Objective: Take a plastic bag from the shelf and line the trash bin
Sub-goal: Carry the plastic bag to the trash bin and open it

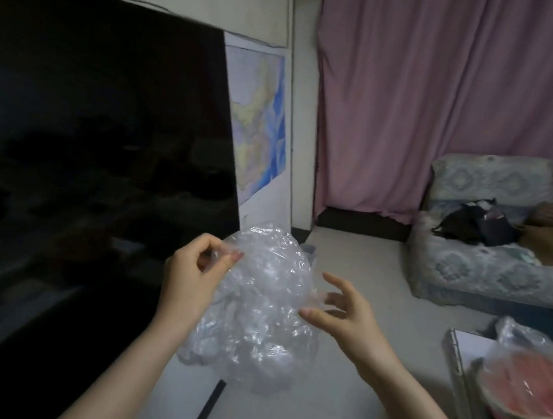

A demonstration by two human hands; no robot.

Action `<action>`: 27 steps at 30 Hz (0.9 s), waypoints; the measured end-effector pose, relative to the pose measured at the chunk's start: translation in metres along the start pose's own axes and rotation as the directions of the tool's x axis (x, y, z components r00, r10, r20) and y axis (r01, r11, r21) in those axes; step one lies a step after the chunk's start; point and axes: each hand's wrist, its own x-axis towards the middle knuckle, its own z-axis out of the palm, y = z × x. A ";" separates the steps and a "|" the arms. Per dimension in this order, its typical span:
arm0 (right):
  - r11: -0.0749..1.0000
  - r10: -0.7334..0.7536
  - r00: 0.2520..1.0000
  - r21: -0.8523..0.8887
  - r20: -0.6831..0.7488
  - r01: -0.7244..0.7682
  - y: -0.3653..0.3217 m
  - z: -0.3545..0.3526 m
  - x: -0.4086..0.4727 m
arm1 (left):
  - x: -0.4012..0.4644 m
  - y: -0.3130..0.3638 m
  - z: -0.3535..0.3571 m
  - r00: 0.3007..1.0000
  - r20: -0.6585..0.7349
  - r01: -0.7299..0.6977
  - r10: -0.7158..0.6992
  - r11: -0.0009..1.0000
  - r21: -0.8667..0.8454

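Your left hand (191, 275) pinches the crumpled clear plastic bag's (256, 310) edge while your right hand's (339, 313) fingers (311, 315), spread open, hook the opposite side, seemingly to find its mouth.

Home living room: sofa (489, 268), television (97, 140), curtain (452, 102).

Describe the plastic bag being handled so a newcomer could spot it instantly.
Start at the big dark TV screen on the left. Just right of its lower corner, two hands hold a crumpled clear plastic bag. Unlike the bag at lower right, it holds no watermelon.
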 end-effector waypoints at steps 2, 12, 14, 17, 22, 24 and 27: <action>0.996 -0.084 0.985 0.020 -0.151 0.088 -0.003 -0.003 0.043 | 0.045 -0.022 0.018 0.998 0.054 -0.016 0.018 0.999 -0.031; 0.949 -0.269 0.857 -0.273 -0.439 0.158 -0.008 -0.090 0.212 | 0.215 -0.099 0.153 0.966 0.249 -0.048 0.072 0.994 -0.100; 0.934 -0.294 0.841 -0.322 -0.455 0.153 -0.002 -0.115 0.248 | 0.244 -0.114 0.184 0.959 0.271 -0.062 0.084 0.994 -0.086; 0.904 -0.337 0.830 -0.400 -0.444 0.153 0.006 -0.157 0.309 | 0.287 -0.132 0.236 0.952 0.302 -0.035 0.056 0.997 -0.075; 0.841 -0.374 0.861 -0.516 -0.345 0.159 0.010 -0.227 0.418 | 0.370 -0.138 0.323 0.798 0.601 0.123 -0.044 0.988 -0.092; 0.793 -0.410 0.866 -0.581 -0.287 0.183 0.009 -0.252 0.461 | 0.404 -0.131 0.354 0.753 0.658 0.183 -0.030 0.969 -0.165; 0.715 -0.461 0.865 -0.661 -0.200 0.228 0.014 -0.277 0.517 | 0.447 -0.122 0.405 0.768 0.641 0.228 -0.006 0.937 -0.265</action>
